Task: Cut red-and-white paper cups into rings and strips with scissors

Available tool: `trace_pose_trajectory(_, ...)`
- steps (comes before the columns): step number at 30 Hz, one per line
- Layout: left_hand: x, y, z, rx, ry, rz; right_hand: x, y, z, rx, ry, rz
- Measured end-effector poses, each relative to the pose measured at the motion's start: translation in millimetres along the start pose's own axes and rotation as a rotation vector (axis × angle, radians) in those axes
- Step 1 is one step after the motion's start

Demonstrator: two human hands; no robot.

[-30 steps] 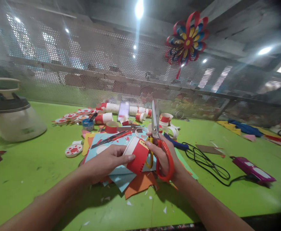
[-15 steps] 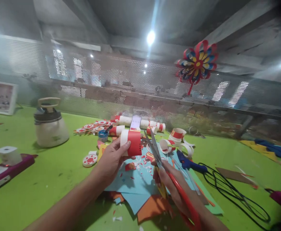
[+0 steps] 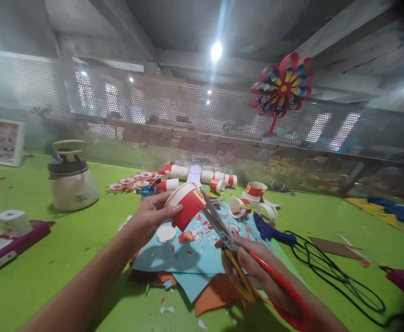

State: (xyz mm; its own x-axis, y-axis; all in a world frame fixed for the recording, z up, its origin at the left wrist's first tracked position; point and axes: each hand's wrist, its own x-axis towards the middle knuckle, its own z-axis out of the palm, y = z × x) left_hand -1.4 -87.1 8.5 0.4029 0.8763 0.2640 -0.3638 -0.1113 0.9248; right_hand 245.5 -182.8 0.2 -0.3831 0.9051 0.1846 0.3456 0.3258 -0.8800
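Observation:
My left hand point(image 3: 153, 214) pinches the rim side of a red and white paper cup piece point(image 3: 187, 204), which is tilted and bears a yellow patch. In my right hand point(image 3: 250, 263) are large scissors point(image 3: 222, 228) with one red and one yellow handle. Their blades point up and left, touching or very near the right edge of the cup piece. Below both hands lie blue paper sheets point(image 3: 174, 256) scattered with small red and white scraps. A white disc point(image 3: 166, 234) rests on the blue paper, under my left hand.
Cut cup rings point(image 3: 238, 207) and a blue glue gun point(image 3: 274, 233) with a black cable are at the right. Behind stand a phone point(image 3: 195, 174) and paper rolls. A kettle-like jug point(image 3: 72, 177) and a purple power strip point(image 3: 15, 246) are at the left.
The cup piece has turned and tilted, now showing its yellow patch. The scissor blades have moved left to its edge. The white disc on the blue paper has come into view.

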Motion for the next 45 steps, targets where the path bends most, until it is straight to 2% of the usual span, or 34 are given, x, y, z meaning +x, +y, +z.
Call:
trace_pose_trajectory(4,-0.5,0.4,1.2,0.086,-0.022,0.006,-0.3,-5.3,-1.1,-0.198,0.012,-0.055)
trace_pose_trajectory(6,-0.6,1.2,1.8,0.108,-0.029,0.012,-0.2,-6.2,-1.7,-0.223,0.015,-0.051)
trace_pose_trajectory(16,-0.6,2.0,-1.8,0.115,-0.040,0.018,-1.3,-9.4,0.9,-0.213,-0.003,0.000)
trace_pose_trajectory(22,-0.8,2.0,-1.1,0.009,-0.077,-0.004,-4.8,-10.5,0.2,-0.286,0.033,-0.053)
trace_pose_trajectory(27,-0.2,0.1,-1.4,-0.022,-0.106,0.001,-5.3,-7.5,-1.2,-0.282,0.022,-0.036)
trace_pose_trajectory(32,0.5,-2.0,-2.2,-0.011,-0.083,0.010,-1.6,-7.9,-3.2,-0.253,-0.020,-0.055)
trace_pose_trajectory(45,-0.2,0.1,0.2,-0.040,-0.059,-0.015,-1.4,-1.9,2.3,-0.221,0.049,-0.036)
